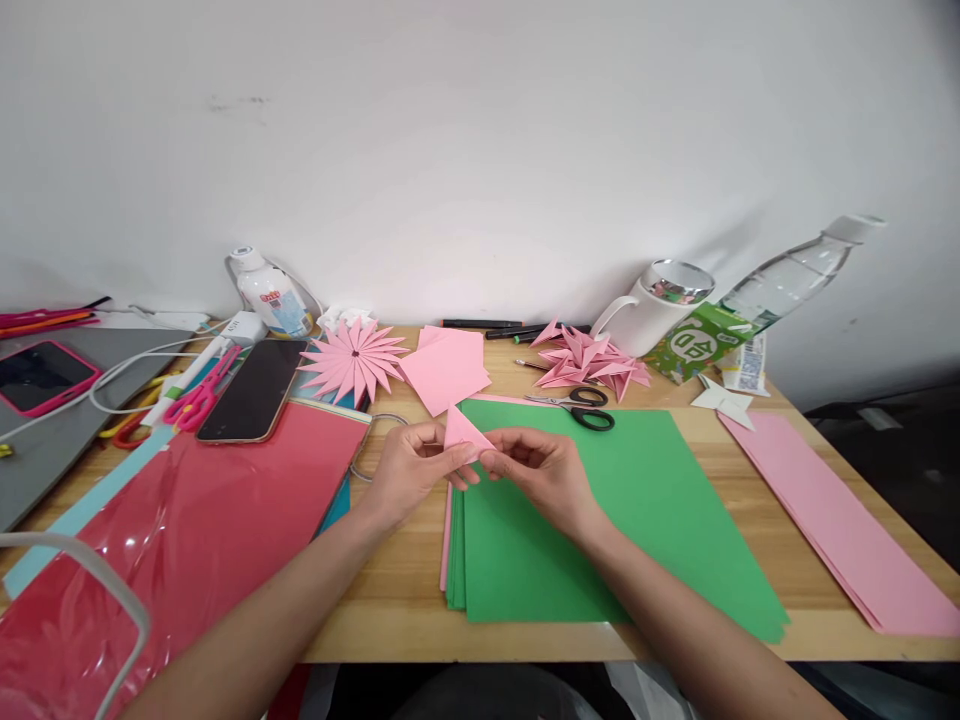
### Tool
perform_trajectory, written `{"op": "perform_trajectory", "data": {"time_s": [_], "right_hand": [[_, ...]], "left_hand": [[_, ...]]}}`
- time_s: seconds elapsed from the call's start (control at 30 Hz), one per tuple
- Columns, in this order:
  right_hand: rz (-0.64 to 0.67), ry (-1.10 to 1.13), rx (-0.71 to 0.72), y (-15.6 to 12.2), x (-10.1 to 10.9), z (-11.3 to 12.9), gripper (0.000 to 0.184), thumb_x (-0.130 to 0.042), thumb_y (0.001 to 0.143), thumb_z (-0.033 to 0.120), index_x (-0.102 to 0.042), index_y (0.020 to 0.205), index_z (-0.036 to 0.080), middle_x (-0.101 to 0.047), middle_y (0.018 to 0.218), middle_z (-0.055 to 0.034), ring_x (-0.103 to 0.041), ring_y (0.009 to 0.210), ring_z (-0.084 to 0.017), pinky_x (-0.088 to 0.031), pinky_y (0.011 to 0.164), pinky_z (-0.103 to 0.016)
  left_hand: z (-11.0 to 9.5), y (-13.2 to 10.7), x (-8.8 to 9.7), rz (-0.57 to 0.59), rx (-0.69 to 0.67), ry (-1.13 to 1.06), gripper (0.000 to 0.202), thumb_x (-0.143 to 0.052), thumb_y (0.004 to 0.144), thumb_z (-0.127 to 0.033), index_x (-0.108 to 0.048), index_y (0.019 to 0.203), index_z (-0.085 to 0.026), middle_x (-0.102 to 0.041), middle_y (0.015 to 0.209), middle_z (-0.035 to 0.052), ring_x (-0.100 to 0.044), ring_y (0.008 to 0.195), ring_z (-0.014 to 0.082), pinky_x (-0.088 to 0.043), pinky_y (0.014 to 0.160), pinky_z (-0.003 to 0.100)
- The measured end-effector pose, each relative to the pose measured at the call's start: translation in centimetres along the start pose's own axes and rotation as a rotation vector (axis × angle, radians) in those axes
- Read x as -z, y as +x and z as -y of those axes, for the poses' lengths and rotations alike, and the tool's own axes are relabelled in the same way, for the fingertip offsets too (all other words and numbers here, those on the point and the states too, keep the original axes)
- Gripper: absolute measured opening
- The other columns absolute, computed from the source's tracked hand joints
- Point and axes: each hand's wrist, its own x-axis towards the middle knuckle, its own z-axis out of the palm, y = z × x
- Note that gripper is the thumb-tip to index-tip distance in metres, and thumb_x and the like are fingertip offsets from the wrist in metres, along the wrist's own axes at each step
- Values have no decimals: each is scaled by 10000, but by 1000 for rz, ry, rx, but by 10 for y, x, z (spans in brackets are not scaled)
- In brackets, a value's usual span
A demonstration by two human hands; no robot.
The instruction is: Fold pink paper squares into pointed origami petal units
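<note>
Between my two hands is a small pink paper folded into a triangle [463, 432], its point upward. My left hand [409, 468] pinches its left side with the thumb in front, and my right hand [544, 470] grips the lower right corner between thumb and fingers. Both are raised over the left edge of a stack of green paper [600, 530]. Just beyond lie loose pink paper squares [446, 365], a pink folded-paper star wheel [355, 362] and a heap of folded pink pieces [589, 360]. Black-handled scissors [589, 405] rest at the green stack's top edge.
Pink paper strips [840, 520] lie at the right. A white mug [652, 305], a green packet [697, 343] and a water bottle [799, 270] stand behind. At the left are a phone [255, 390], pink scissors [202, 392], a red sheet in plastic [225, 510] and a white bottle [271, 292].
</note>
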Motion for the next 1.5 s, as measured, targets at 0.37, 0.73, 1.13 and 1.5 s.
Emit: {"op": "perform_trajectory", "data": {"time_s": [0.37, 0.73, 1.13, 1.5], "right_hand": [[90, 115, -42, 0, 6, 2, 224, -826, 548, 255, -739, 747, 201, -696, 676, -3, -593, 586, -116, -504, 593, -251], [61, 71, -100, 3, 2, 0, 252, -784, 607, 363, -695, 726, 160, -656, 631, 2, -591, 565, -112, -508, 584, -256], [88, 61, 1, 3, 3, -3, 218, -771, 645, 321, -650, 728, 161, -645, 632, 6, -603, 562, -110, -514, 576, -249], [5, -573, 656, 1, 9, -7, 69, -617, 803, 149, -665, 769, 186, -679, 741, -43, -638, 683, -149, -517, 607, -249]], "left_hand": [[1, 0, 4, 48, 74, -95, 277, -776, 618, -342, -629, 643, -109, -654, 531, 28, -613, 476, 127, -501, 470, 216], [3, 0, 1, 64, -12, -28, 249, -694, 722, -334, -601, 733, -103, -643, 551, 24, -613, 472, 134, -510, 452, 227], [-4, -1, 2, 118, 91, -113, 213, -646, 708, -249, -558, 830, -97, -667, 647, 59, -643, 519, 176, -520, 473, 267], [-7, 0, 4, 83, 125, -262, 138, -607, 690, -190, -569, 801, -118, -652, 605, 27, -619, 460, 161, -483, 423, 240]]}}
